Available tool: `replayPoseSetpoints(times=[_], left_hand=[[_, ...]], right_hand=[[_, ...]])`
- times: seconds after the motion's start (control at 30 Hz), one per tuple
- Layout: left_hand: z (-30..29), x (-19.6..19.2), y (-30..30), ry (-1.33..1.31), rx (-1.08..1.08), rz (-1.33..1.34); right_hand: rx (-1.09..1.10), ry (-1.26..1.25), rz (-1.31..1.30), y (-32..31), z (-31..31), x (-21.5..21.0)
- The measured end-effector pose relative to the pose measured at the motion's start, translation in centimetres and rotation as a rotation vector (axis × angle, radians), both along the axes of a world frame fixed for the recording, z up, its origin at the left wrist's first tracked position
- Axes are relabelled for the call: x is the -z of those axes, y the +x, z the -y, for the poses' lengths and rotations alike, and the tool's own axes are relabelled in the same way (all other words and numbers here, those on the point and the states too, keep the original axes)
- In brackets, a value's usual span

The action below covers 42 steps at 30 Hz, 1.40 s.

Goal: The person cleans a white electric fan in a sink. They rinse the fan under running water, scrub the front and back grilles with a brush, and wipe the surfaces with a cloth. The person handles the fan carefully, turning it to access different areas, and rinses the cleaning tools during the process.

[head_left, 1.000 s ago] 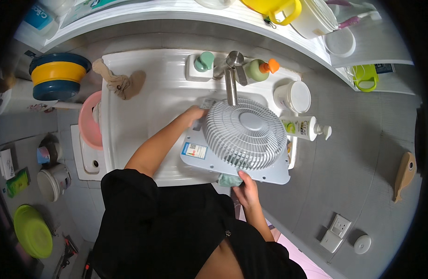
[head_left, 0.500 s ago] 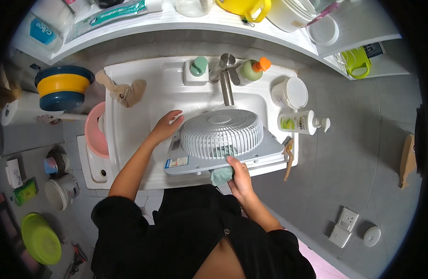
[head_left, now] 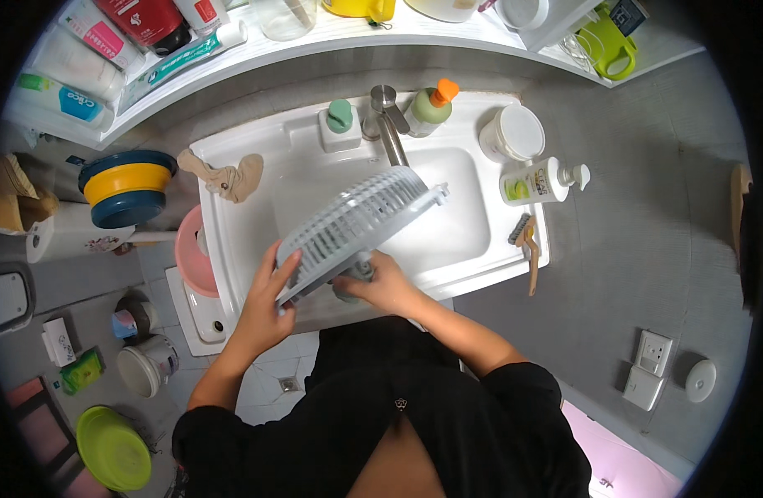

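Hands are holding a grey fan grille (head_left: 356,224) tilted over the white sink (head_left: 464,241): left hand (head_left: 265,303) gripping its lower edge, right hand (head_left: 381,286) closing under it. White lotion bottle (head_left: 535,183) with green label is lying on the sink rim.

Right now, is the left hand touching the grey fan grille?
Touching. The head view shows the left hand with its fingers wrapped over the lower left rim of the tilted fan grille, no gap between them.

A home bathroom: white washbasin (head_left: 232,232), tap (head_left: 388,124), shelf of toiletry tubes (head_left: 182,62).
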<state>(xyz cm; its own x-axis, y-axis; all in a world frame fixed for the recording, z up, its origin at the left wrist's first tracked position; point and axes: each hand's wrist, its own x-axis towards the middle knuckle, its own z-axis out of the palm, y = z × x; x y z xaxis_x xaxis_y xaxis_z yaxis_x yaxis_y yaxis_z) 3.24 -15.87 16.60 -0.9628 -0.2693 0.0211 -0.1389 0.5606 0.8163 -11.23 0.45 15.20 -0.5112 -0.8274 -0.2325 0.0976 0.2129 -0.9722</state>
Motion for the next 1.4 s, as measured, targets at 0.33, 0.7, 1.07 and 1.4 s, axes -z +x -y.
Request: replayPoseSetpoints(times=[0.33, 0.7, 1.07, 1.4], left_hand=[[2.1, 1.3, 10.1, 0.298, -0.488, 0.002], [-2.9, 1.7, 11.2, 0.873, -0.815, -0.143], [-10.6, 0.5, 4.8, 1.287, -0.876, 0.141], [-16.8, 6.2, -3.7, 1.450, -0.951, 0.031]], right_hand=[[0.119, 0.239, -0.193, -4.0, -4.4, 9.9], [0.111, 0.166, 0.033, -6.5, -0.4, 11.1], [0.045, 0.349, -0.082, -15.4, -8.4, 11.8], [0.204, 0.178, 0.097, -19.7, -6.3, 12.7]])
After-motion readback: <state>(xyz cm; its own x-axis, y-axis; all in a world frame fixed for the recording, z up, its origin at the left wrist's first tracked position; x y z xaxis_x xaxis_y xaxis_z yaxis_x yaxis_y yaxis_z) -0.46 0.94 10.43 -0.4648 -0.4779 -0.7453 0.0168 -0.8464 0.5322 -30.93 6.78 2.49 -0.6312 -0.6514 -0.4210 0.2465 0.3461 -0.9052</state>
